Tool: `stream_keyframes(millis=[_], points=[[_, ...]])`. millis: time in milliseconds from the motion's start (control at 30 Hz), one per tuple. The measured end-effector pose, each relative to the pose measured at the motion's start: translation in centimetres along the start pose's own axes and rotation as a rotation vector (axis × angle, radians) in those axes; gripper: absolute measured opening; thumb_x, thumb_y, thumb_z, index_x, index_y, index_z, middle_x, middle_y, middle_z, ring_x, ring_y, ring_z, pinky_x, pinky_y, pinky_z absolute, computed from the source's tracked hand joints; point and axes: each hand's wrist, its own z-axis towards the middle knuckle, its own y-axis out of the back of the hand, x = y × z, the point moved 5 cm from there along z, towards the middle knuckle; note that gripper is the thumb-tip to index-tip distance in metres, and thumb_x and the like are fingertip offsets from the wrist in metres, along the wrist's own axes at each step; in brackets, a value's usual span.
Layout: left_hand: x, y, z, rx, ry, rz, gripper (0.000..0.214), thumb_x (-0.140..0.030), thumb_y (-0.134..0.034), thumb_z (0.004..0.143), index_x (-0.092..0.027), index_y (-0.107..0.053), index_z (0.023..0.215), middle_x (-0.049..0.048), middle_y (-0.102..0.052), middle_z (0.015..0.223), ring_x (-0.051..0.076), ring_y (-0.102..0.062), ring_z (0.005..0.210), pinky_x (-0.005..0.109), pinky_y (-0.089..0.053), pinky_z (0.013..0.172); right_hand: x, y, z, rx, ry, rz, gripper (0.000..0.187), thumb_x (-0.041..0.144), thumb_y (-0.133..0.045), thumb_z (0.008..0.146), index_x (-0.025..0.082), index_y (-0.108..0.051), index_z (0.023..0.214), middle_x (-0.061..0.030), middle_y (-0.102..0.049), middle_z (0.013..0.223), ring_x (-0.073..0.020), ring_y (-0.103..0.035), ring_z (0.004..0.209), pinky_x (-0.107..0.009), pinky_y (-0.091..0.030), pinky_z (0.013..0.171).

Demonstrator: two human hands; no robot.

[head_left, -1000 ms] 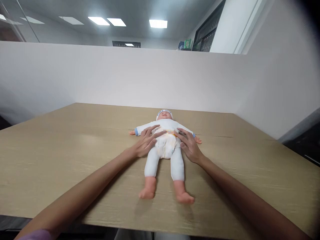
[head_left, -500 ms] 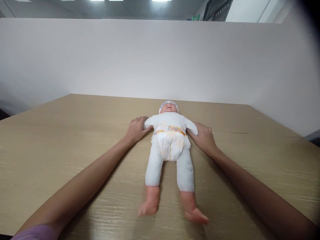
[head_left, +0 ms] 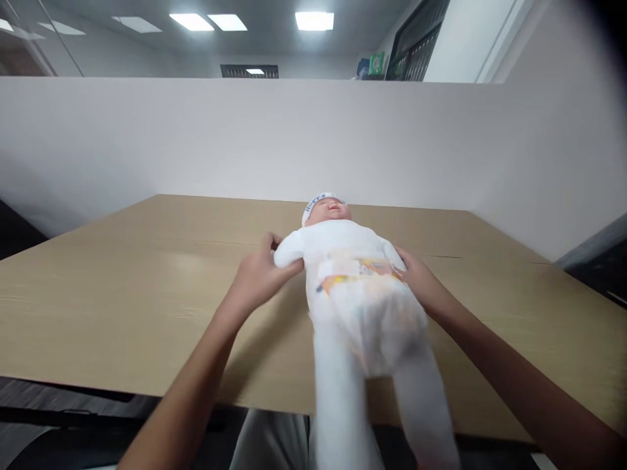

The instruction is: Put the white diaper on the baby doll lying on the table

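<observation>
A baby doll [head_left: 337,240] with a white cloth body and a white lettered headband lies face up, tilted, its legs blurred and reaching past the table's near edge. Round its hips is a white diaper [head_left: 377,320] with an orange patterned waistband. My left hand [head_left: 259,271] is closed around the doll's arm on the left, thumb against its side. On the other side, my right hand [head_left: 420,277] grips the doll near its arm and flank, its fingers mostly hidden behind the body. The doll's feet are almost wholly out of view.
The doll is over a wood-grain table [head_left: 122,300]. Behind the table rises a pale partition wall [head_left: 245,137]. Grey-clad legs [head_left: 269,440] show below the near edge, with a dark floor to the left.
Both hands have drawn the doll nearer and lifted its lower body, so its legs now pass the near edge. The view has shifted, showing more of the ceiling and the table's edge.
</observation>
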Motion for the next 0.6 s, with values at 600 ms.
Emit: stream_keyframes(millis=[600], points=[[4.0,-2.1,-38.1,0.581,-0.033,0.124,0.055,-0.051,-0.077,0.081,-0.041,-0.064,0.134,0.005,-0.073,0.109,0.034,-0.072,0.105,0.05,-0.06,0.084,3.0,-2.8,-28.7,0.333,0.2,-0.333,0.037,0.017,-0.059,0.082,0.027,-0.072,0.115,-0.0072,-0.071,0.114,-0.0282,-0.063,0.108,-0.04,-0.05,0.094]])
